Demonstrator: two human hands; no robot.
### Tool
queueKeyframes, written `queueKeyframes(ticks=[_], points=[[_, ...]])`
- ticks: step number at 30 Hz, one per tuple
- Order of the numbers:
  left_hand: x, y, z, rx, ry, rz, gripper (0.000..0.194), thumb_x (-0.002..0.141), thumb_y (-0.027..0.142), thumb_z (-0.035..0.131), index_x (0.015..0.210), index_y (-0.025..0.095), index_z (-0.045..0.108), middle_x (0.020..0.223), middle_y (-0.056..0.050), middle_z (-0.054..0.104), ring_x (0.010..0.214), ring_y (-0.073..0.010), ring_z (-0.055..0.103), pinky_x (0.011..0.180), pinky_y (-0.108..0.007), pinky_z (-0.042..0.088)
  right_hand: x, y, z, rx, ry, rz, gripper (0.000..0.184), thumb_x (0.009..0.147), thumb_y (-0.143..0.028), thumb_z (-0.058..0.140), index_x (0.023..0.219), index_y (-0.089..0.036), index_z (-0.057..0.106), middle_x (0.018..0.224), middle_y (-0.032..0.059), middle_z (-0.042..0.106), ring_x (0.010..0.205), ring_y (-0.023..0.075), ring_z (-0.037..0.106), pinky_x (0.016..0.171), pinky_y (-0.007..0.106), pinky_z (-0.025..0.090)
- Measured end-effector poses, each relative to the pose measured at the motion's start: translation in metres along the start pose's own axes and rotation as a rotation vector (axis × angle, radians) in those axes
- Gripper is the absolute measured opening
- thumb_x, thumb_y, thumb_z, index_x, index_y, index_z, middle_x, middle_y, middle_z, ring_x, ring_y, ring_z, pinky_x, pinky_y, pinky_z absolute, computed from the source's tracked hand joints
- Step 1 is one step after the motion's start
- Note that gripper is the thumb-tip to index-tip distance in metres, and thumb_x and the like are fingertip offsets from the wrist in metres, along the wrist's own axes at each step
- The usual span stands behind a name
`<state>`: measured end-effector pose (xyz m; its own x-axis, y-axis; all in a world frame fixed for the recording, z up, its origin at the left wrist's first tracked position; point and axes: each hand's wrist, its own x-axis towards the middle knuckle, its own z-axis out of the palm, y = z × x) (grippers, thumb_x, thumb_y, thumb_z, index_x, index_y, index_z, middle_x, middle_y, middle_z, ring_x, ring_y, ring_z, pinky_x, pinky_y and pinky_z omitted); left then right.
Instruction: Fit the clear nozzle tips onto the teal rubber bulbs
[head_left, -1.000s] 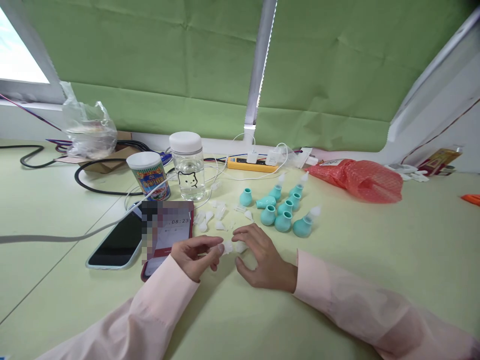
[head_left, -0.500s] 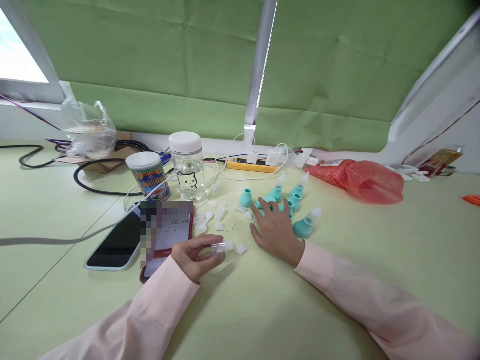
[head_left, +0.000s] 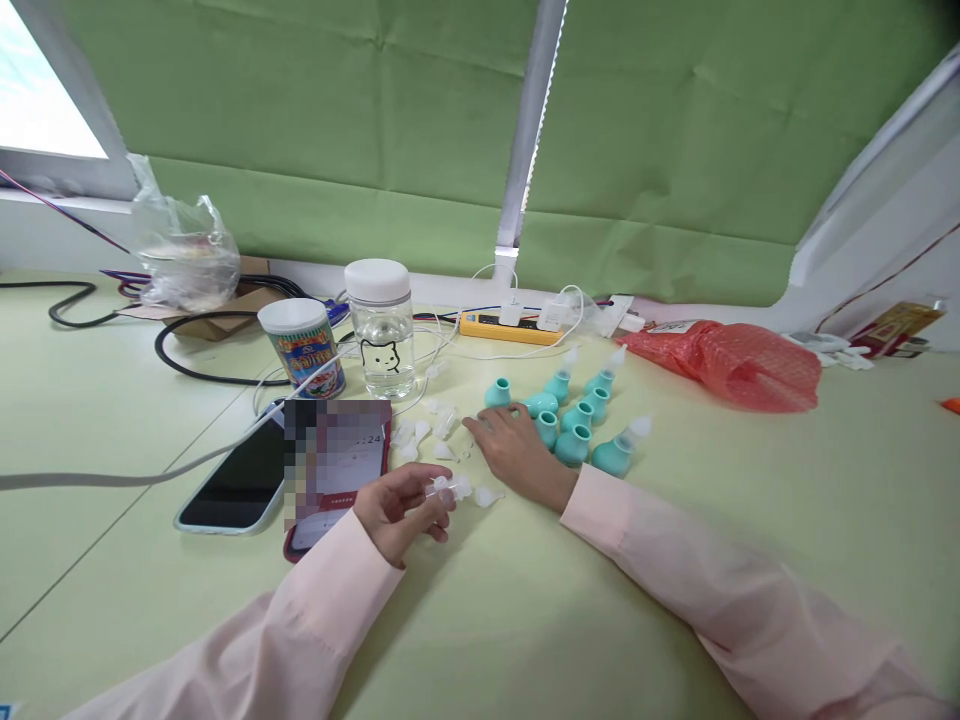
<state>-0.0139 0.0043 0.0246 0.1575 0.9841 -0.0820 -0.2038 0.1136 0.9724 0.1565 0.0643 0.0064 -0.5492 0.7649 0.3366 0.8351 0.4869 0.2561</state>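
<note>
My left hand (head_left: 405, 508) pinches a clear plastic tube (head_left: 450, 488) between thumb and fingers, above the table. Just past its tip lies a small white nozzle tip (head_left: 489, 496). My right hand (head_left: 517, 452) is lowered to the table with fingers bent together over the spot by the small clear parts; whatever they grip is hidden. Loose translucent nozzle pieces (head_left: 444, 452) are scattered between the hands. Behind and right of my right hand stand several teal rubber bulbs (head_left: 574, 444), some open-mouthed. Others carry clear nozzles, such as the capped bulb (head_left: 613, 456) at the right.
Two phones, one dark-screened (head_left: 236, 480) and one red-cased (head_left: 352, 460), lie to the left. Behind them stand a printed can (head_left: 304, 350) and a water bottle (head_left: 382, 340). A yellow power strip (head_left: 487, 326), cables and a red bubble-wrap bag (head_left: 750, 365) are farther back.
My right hand has moved left from over the teal bulbs to the small clear parts, its fingers drawing in and uncovering several bulbs. My left hand still holds the tube, now turned slightly.
</note>
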Motion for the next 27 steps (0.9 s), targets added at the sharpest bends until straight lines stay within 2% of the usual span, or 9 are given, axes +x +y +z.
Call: queueKeyframes(ticks=[3,7,11,14,16,19,21,24,27], points=[[0.001,-0.001,-0.001,0.018,-0.007,0.045,0.027,0.052,0.022,0.068,0.076,0.011,0.060,0.054,0.000,0.058,0.048,-0.0098,0.052,0.041,-0.021,0.049,-0.002,0.000,-0.001,0.015,0.008,0.008,0.034,0.079,-0.004,0.033,0.108,-0.016,0.046,0.090,0.0094,0.055,0.086,0.0214,0.046,0.080,0.040,0.029],[0.001,0.000,-0.002,0.018,-0.007,-0.021,0.023,0.055,0.024,0.066,0.073,0.011,0.059,0.051,0.000,0.059,0.044,-0.0096,0.052,0.040,-0.020,0.047,-0.003,-0.002,-0.003,0.040,0.039,0.029,0.028,0.082,-0.013,0.034,0.107,-0.016,0.047,0.099,0.0098,0.052,0.093,0.0222,0.044,0.084,0.041,0.027],[0.001,0.000,-0.003,0.023,-0.011,0.001,0.020,0.056,0.023,0.065,0.070,0.011,0.056,0.051,0.000,0.059,0.042,-0.0091,0.052,0.040,-0.019,0.045,-0.002,0.000,-0.012,0.037,0.194,0.077,0.028,0.082,-0.021,0.038,0.108,-0.020,0.047,0.122,0.0103,0.038,0.108,0.0273,0.033,0.089,0.045,0.021],[0.000,-0.002,-0.002,0.056,-0.017,0.072,0.019,0.055,0.020,0.065,0.070,0.012,0.057,0.048,0.002,0.056,0.042,-0.0077,0.049,0.041,-0.018,0.044,0.001,0.007,-0.019,-0.018,0.223,0.203,0.044,0.078,-0.030,0.045,0.120,-0.023,0.037,0.131,0.0109,0.027,0.114,0.0342,0.023,0.088,0.052,0.018],[0.000,-0.003,-0.001,0.078,-0.015,0.085,0.019,0.055,0.020,0.065,0.070,0.012,0.058,0.049,0.002,0.055,0.042,-0.0071,0.048,0.040,-0.017,0.044,0.003,0.014,-0.019,-0.026,0.140,0.260,0.049,0.077,-0.034,0.046,0.122,-0.021,0.034,0.130,0.0135,0.028,0.108,0.0337,0.032,0.085,0.052,0.021],[-0.001,-0.004,-0.001,0.113,-0.005,0.082,0.020,0.055,0.021,0.065,0.071,0.011,0.059,0.051,0.002,0.055,0.043,-0.0072,0.048,0.041,-0.017,0.044,0.004,0.023,-0.013,-0.007,0.077,0.216,0.030,0.080,-0.027,0.040,0.107,-0.017,0.050,0.120,0.0145,0.040,0.094,0.0263,0.045,0.083,0.046,0.027],[-0.001,-0.004,-0.001,0.121,-0.009,0.076,0.021,0.055,0.022,0.065,0.073,0.011,0.060,0.051,0.002,0.055,0.043,-0.0074,0.048,0.040,-0.018,0.045,0.004,0.026,-0.008,0.009,0.101,0.166,0.023,0.082,-0.020,0.038,0.094,-0.017,0.057,0.112,0.0125,0.047,0.090,0.0222,0.047,0.082,0.040,0.031],[-0.001,-0.003,-0.001,0.112,-0.012,0.078,0.022,0.056,0.023,0.065,0.074,0.011,0.059,0.051,0.002,0.054,0.043,-0.0079,0.048,0.041,-0.018,0.045,0.004,0.027,-0.007,0.026,0.141,0.140,0.024,0.083,-0.014,0.036,0.089,-0.018,0.058,0.106,0.0100,0.049,0.087,0.0179,0.049,0.083,0.036,0.031],[-0.001,-0.003,-0.001,0.093,0.009,0.102,0.022,0.056,0.024,0.066,0.074,0.011,0.059,0.051,0.002,0.053,0.043,-0.0079,0.047,0.040,-0.019,0.045,0.003,0.022,-0.019,0.092,0.330,0.140,0.021,0.083,-0.015,0.037,0.088,-0.019,0.057,0.103,0.0092,0.048,0.090,0.0185,0.048,0.086,0.041,0.028]])
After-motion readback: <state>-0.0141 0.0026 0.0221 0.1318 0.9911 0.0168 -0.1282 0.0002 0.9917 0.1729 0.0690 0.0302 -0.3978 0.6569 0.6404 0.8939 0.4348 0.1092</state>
